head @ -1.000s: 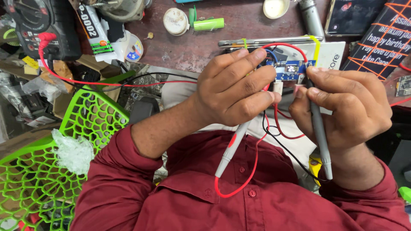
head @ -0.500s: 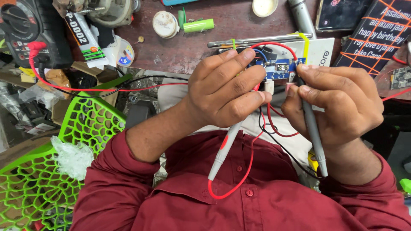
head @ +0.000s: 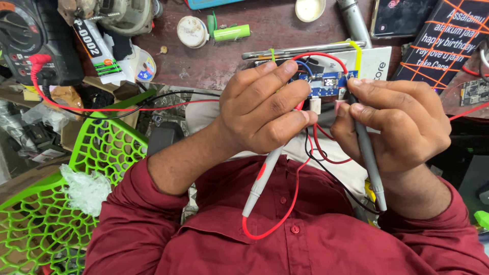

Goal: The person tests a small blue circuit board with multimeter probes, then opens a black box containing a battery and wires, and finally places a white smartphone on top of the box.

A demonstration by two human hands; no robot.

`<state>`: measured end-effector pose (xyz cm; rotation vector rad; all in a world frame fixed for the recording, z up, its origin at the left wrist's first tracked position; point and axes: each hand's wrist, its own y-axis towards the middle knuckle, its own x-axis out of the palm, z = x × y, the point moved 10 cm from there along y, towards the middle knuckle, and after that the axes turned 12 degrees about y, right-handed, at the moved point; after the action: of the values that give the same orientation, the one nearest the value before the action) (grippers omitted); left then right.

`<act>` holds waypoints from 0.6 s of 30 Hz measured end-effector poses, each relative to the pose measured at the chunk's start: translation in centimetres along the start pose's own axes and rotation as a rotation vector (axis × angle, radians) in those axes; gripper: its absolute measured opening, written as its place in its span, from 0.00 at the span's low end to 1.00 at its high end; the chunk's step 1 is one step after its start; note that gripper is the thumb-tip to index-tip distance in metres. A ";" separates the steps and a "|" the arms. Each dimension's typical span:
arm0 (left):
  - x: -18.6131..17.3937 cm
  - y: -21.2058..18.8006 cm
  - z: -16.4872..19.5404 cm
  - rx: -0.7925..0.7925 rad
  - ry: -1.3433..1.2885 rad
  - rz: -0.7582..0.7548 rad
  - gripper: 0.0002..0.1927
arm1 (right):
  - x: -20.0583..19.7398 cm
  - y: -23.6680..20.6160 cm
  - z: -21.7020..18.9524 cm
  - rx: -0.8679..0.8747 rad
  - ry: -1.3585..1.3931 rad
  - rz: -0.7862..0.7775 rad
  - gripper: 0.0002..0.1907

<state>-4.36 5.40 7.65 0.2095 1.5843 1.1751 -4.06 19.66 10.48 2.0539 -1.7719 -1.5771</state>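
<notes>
Head view: our left hand pinched red-wired probe; right hand pinched grey probe. Blue circuit board sat between fingertips, above white box. We judged steady tips, separate contacts, avoided shorting.

surface: dark reddish workbench | on it: green cylinder, round tin, multimeter

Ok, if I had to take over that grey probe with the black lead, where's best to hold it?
Grip the grey probe on its bare lower shaft, below the right hand, coming from the right side. Its tip sits on the blue circuit board and the upper shaft is covered by fingers.
</notes>
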 end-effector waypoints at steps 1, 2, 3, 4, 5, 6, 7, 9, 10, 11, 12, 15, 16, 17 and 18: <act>0.0 0.0 0.0 0.002 -0.002 0.005 0.14 | 0.0 0.0 0.0 0.001 0.002 0.007 0.13; 0.0 0.0 0.0 0.003 -0.005 0.007 0.15 | -0.1 0.0 0.0 0.004 0.006 0.015 0.13; 0.0 0.0 0.0 0.005 -0.008 0.011 0.15 | -0.1 0.0 0.0 0.007 0.008 0.021 0.13; 0.0 0.0 0.0 0.003 -0.008 0.013 0.15 | -0.1 0.0 0.0 0.006 0.005 0.015 0.13; 0.0 0.0 0.0 0.001 -0.008 0.016 0.15 | -0.1 0.1 0.0 0.003 0.001 0.007 0.13; 0.0 0.0 0.0 -0.002 -0.007 0.017 0.15 | 0.0 0.1 0.0 0.001 -0.001 0.000 0.13; 0.0 0.0 0.0 -0.001 -0.006 0.015 0.15 | 0.0 0.0 0.0 0.006 0.003 0.002 0.13; 0.0 0.0 0.0 0.005 -0.003 0.014 0.15 | -0.1 0.0 0.1 0.013 0.007 0.009 0.13; 0.1 0.0 0.0 0.004 -0.003 0.013 0.15 | -0.1 0.0 0.1 0.014 0.006 0.012 0.13; 0.1 0.0 0.0 0.002 -0.001 0.011 0.15 | -0.1 0.0 0.1 0.015 0.006 0.015 0.13; 0.1 0.0 0.0 -0.001 0.000 0.008 0.16 | -0.1 0.0 0.1 0.016 0.008 0.017 0.13; 0.0 0.1 0.0 -0.002 -0.005 0.010 0.15 | -0.1 0.0 0.1 0.014 0.010 0.020 0.13; 0.0 0.1 0.0 -0.002 -0.006 0.008 0.15 | -0.1 0.0 0.1 0.011 0.006 0.019 0.13; 0.0 0.1 0.0 -0.003 -0.007 0.006 0.15 | -0.1 0.0 0.1 0.008 0.002 0.018 0.14; 0.0 0.1 0.0 -0.003 -0.006 0.004 0.15 | -0.1 0.0 0.1 0.004 -0.001 0.017 0.14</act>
<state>-4.43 5.43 7.69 0.2140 1.5775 1.1792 -4.13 19.76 10.52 2.0344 -1.7902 -1.5722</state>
